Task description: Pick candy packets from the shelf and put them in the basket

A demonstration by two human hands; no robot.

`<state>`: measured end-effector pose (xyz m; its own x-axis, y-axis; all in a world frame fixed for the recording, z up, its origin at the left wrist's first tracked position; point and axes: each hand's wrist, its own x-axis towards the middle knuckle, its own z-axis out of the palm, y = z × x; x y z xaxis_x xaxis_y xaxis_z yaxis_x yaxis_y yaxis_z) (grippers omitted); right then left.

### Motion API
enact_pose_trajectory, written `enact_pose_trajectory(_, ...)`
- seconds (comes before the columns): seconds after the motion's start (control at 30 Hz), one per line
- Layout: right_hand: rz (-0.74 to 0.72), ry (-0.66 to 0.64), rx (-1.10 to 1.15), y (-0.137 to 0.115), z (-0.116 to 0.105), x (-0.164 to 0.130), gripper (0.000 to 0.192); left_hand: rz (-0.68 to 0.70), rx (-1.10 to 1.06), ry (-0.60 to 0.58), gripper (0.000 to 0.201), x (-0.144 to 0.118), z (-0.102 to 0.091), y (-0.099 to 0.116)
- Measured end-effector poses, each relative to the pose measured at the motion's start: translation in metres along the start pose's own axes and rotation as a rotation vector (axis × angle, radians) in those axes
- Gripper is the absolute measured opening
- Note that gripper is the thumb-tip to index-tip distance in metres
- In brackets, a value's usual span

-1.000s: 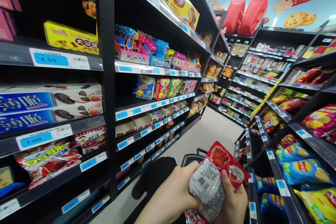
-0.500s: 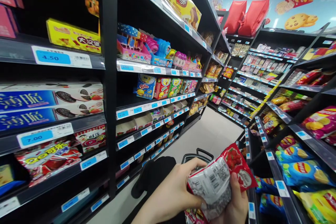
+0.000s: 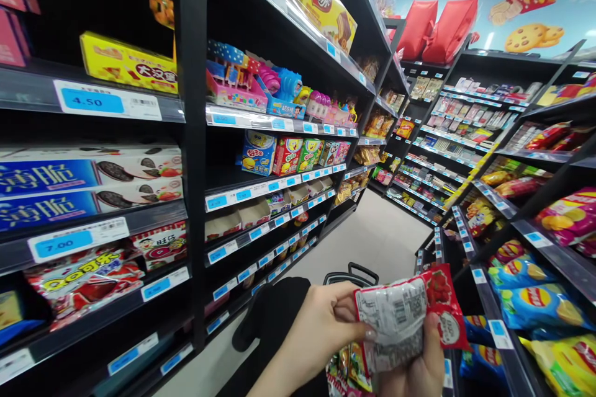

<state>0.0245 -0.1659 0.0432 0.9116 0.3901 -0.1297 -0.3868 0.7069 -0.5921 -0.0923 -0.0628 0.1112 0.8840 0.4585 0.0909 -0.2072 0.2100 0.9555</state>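
Observation:
A small red and white snack packet [image 3: 395, 322] is held between my two hands at the bottom right. Its white printed side with a barcode faces me, and a strawberry picture shows on the red part at its right. My left hand [image 3: 316, 332] grips the left edge, thumb in front and fingers curled behind. On the lower right, my right hand [image 3: 426, 363] holds it with the thumb across the front; the other fingers are mostly hidden behind. Below the packet, other colourful packets [image 3: 347, 372] show in part; what they rest on is hidden.
Shelves of boxed snacks [image 3: 88, 183] line the left, with price labels along their edges. Bags of chips [image 3: 540, 307] fill the right shelves. A black-handled basket [image 3: 351, 274] stands on the pale floor [image 3: 372, 229] ahead. Stocked shelves close the aisle's far end.
The snack packet has moved slightly right and turned flatter, so its printed side faces me more squarely. Both hands keep hold of it, and more of the packets below shows.

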Motion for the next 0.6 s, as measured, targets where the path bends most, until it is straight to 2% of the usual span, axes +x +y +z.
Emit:
enact_pose_trajectory(0.1, 0.097, 0.038, 0.120, -0.003, 0.018, -0.010, 0.045, 0.090, -0.022, 0.178, 0.009, 0.003, 0.003, -0.002)
enact_pose_trajectory(0.27, 0.201, 0.111, 0.162, -0.007, 0.047, -0.027, 0.034, 0.164, -0.073, 0.296, 0.010, 0.002, 0.002, 0.001)
enact_pose_trajectory(0.37, 0.205, 0.108, 0.146, -0.007, 0.048, -0.026, 0.033, 0.184, -0.101, 0.285, 0.011, 0.001, -0.001, 0.003)
enact_pose_trajectory(0.5, 0.171, 0.037, 0.120, -0.003, 0.041, -0.020, 0.033, 0.223, -0.044, 0.275, 0.008, 0.000, -0.001, 0.000)
enact_pose_trajectory(0.53, 0.169, 0.011, 0.112, 0.000, 0.041, -0.020, 0.034, 0.254, -0.001, 0.301, 0.006, 0.000, 0.000, -0.002)
enact_pose_trajectory(0.6, 0.143, -0.045, 0.090, 0.010, 0.047, -0.024, 0.035, 0.392, 0.151, 0.427, 0.005, 0.000, 0.000, -0.008)
